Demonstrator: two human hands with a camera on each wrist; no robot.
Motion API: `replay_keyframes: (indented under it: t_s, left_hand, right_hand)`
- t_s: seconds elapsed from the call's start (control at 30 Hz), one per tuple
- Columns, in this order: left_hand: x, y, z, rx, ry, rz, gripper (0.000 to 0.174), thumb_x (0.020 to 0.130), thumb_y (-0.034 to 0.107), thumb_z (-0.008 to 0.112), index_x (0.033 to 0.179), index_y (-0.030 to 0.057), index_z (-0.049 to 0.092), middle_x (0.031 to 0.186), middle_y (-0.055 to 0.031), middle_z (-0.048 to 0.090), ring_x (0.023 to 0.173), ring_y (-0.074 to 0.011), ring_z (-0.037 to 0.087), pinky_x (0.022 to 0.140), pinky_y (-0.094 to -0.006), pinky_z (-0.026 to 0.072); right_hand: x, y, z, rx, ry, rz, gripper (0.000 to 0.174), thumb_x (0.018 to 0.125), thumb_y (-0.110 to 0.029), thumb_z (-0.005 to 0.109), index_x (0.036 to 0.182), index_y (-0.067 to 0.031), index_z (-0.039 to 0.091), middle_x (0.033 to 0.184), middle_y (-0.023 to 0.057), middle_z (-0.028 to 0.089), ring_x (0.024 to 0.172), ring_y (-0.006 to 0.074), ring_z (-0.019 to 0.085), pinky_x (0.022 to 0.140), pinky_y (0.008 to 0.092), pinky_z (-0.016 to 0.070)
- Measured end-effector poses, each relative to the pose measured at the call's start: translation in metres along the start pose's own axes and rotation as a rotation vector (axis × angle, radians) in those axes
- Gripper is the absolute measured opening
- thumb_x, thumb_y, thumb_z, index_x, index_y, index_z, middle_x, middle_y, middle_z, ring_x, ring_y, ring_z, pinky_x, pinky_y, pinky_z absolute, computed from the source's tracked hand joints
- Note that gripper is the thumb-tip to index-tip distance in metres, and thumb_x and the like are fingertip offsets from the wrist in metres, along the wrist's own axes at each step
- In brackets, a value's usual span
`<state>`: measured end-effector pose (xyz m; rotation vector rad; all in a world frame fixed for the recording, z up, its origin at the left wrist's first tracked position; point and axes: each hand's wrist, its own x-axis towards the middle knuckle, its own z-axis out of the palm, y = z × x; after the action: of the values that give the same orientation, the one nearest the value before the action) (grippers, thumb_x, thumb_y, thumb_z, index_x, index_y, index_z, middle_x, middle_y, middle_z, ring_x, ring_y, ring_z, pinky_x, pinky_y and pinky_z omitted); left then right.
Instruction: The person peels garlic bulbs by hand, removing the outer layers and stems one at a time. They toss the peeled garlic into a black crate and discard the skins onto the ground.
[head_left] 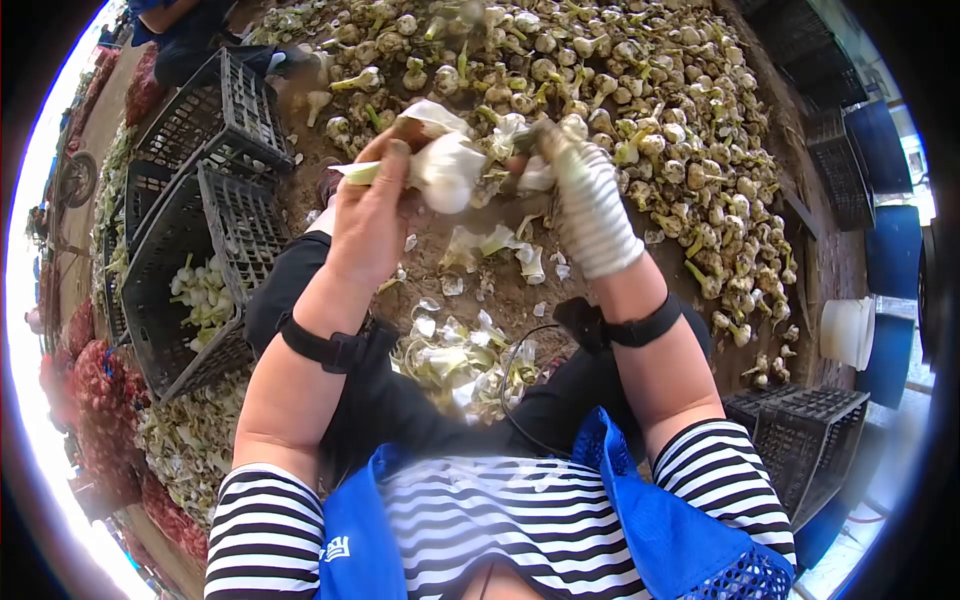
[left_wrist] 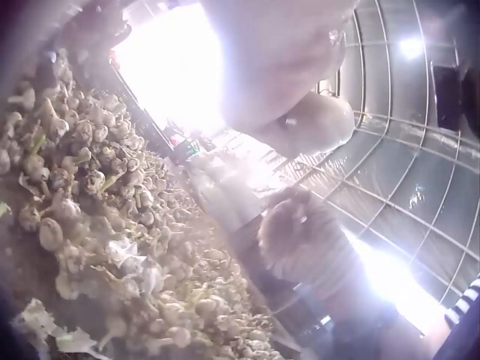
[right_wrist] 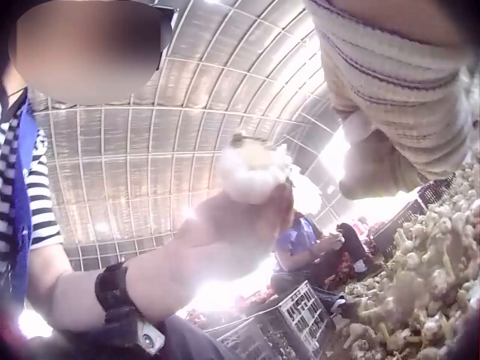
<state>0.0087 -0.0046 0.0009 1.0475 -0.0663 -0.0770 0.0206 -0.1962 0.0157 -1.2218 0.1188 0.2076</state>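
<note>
In the head view my bare left hand (head_left: 372,215) grips a white garlic bulb (head_left: 447,172) by its stem side, with loose papery skin hanging from it. The same garlic bulb (right_wrist: 255,171) shows raised in the right wrist view, the left hand's fingers behind it. My right hand (head_left: 595,215) wears a striped knit glove and is just right of the bulb, apart from it. Its curled fingers pinch a pale piece of garlic skin (head_left: 537,176), blurred in the head view. Shed garlic skins (head_left: 465,365) lie on the ground between my legs.
A large heap of untrimmed garlic (head_left: 690,150) spreads ahead and right. On the left, a black crate (head_left: 180,350) holds several cleaned bulbs, beside another crate (head_left: 235,110). Red mesh sacks (head_left: 105,410) stand farther left. Another person (head_left: 200,45) sits at upper left. A white bucket (head_left: 848,332) stands right.
</note>
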Motion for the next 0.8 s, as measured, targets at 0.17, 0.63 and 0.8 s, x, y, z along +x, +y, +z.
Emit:
replay_keyframes:
  t_s: [0.17,0.63,0.8]
  left_hand:
    - [-0.005,-0.008,0.005,0.316,0.015,0.112,0.029,0.091,0.016,0.05,0.116,0.001,0.053,0.106,-0.0054,0.06,0.088,-0.0097,0.057,0.073,-0.0222,0.0478]
    - [0.001,-0.003,-0.005,-0.139,-0.083,-0.348,0.041,0.091,0.022,0.048,0.128,0.0058,0.04,0.116,-0.013,0.053,0.1,-0.023,0.056,0.086,-0.0352,0.0491]
    - [-0.003,-0.002,-0.005,-0.37,-0.106,-0.348,0.042,0.092,0.022,0.042,0.129,0.0038,0.038,0.121,-0.0154,0.049,0.104,-0.0253,0.055,0.081,-0.0368,0.0503]
  right_hand:
    - [-0.015,0.012,0.011,-0.396,-0.104,-0.212,0.015,0.082,-0.012,0.063,0.088,0.0003,0.058,0.078,0.0062,0.062,0.069,0.0124,0.058,0.063,0.0262,0.0504]
    - [-0.005,0.022,0.017,-0.211,-0.138,-0.428,0.013,0.081,-0.008,0.062,0.091,-0.0018,0.056,0.085,0.0044,0.061,0.076,0.0096,0.057,0.063,0.0232,0.0497]
    - [0.018,0.009,-0.003,0.527,0.162,0.0,0.018,0.082,-0.011,0.061,0.099,-0.0052,0.055,0.088,0.0071,0.061,0.068,0.0143,0.059,0.061,0.0223,0.0517]
